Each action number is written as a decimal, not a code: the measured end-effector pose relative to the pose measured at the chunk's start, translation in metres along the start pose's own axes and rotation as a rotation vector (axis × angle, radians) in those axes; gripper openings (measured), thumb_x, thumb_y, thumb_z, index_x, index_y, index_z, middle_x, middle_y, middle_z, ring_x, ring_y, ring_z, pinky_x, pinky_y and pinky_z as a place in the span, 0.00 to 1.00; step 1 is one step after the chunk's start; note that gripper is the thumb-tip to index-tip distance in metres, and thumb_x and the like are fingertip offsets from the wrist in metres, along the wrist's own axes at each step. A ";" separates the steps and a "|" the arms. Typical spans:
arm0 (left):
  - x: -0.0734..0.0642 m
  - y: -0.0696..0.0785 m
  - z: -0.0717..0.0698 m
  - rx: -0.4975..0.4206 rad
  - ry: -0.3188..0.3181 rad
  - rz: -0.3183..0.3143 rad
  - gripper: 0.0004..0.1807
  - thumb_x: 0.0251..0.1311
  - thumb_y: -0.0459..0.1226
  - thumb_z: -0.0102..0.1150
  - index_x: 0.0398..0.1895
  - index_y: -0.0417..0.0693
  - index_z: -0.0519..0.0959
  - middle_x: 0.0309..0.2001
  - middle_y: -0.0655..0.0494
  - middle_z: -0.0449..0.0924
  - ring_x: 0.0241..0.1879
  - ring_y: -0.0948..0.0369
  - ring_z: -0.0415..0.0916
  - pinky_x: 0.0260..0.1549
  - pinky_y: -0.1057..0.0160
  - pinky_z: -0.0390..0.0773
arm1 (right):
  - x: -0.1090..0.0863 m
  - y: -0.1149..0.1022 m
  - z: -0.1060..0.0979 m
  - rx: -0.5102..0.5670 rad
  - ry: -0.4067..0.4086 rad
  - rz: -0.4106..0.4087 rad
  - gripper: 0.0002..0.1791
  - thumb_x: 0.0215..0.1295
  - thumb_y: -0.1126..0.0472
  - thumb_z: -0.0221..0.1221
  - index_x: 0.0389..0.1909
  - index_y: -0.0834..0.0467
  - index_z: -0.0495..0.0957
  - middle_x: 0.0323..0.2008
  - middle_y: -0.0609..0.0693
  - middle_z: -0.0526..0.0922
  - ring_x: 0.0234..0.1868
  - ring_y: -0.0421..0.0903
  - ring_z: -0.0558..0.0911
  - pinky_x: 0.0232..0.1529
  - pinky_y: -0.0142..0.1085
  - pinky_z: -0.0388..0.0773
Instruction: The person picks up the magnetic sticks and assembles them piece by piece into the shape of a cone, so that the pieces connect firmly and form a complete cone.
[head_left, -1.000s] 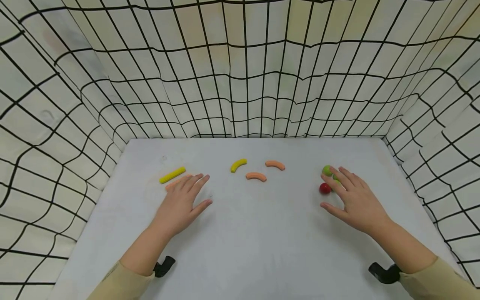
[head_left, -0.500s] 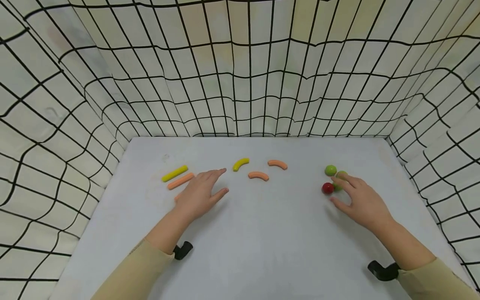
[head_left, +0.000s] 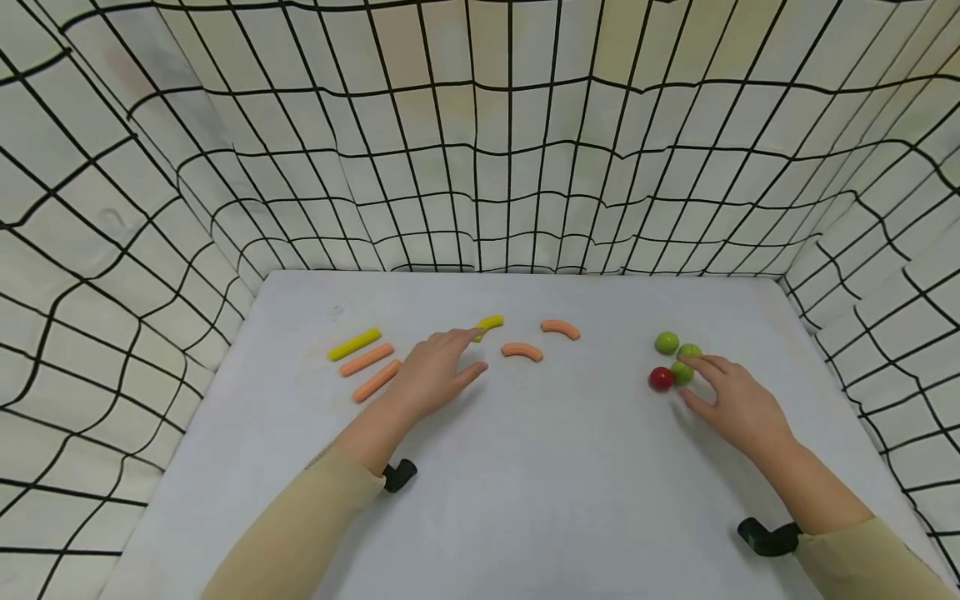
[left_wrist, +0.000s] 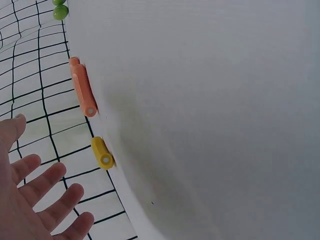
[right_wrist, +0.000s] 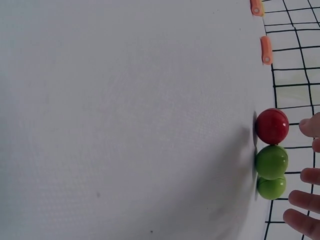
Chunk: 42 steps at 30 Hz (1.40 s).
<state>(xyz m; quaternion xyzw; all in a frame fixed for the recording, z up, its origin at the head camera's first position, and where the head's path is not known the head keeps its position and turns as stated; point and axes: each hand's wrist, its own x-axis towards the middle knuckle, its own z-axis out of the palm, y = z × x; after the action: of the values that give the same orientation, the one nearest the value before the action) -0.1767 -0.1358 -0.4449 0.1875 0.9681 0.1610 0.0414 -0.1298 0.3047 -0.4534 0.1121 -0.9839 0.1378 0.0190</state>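
My left hand (head_left: 433,372) hovers over the table with fingers spread and holds nothing. Its fingertips overlap a curved yellow piece (head_left: 491,322) in the head view; the left wrist view shows that yellow piece (left_wrist: 102,153) beyond the fingers. Two curved orange pieces (head_left: 522,352) (head_left: 560,329) lie to its right. My right hand (head_left: 738,407), thumb and fingers apart, is just right of a red ball (head_left: 661,379) and several green balls (head_left: 666,342). In the right wrist view, its fingers (right_wrist: 305,200) stand off from the red ball (right_wrist: 272,126) and the green balls (right_wrist: 271,162).
Left of my left hand lie a straight yellow stick (head_left: 355,344) and two straight orange sticks (head_left: 367,360) (head_left: 376,382). Black netting (head_left: 495,150) over white walls rises behind and beside the white table (head_left: 555,483). Dark wrist mounts (head_left: 768,537) stick out from both sleeves.
My left hand has moved right, from over the straight sticks to the curved yellow piece, uncovering the orange sticks. My right hand has drawn slightly right, showing more of the green balls.
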 end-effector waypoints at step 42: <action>0.084 0.046 0.038 0.127 -0.099 0.074 0.14 0.69 0.44 0.59 0.55 0.57 0.83 0.49 0.59 0.81 0.48 0.59 0.79 0.45 0.62 0.77 | 0.023 0.012 0.017 0.019 -0.151 0.125 0.25 0.68 0.54 0.61 0.62 0.58 0.72 0.43 0.61 0.80 0.35 0.51 0.78 0.33 0.47 0.77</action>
<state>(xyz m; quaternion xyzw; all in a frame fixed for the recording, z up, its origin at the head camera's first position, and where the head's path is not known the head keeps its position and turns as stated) -0.2326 -0.0524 -0.4676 0.2332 0.9655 0.0913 0.0714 -0.1549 0.3061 -0.4711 0.0606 -0.9863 0.1390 -0.0648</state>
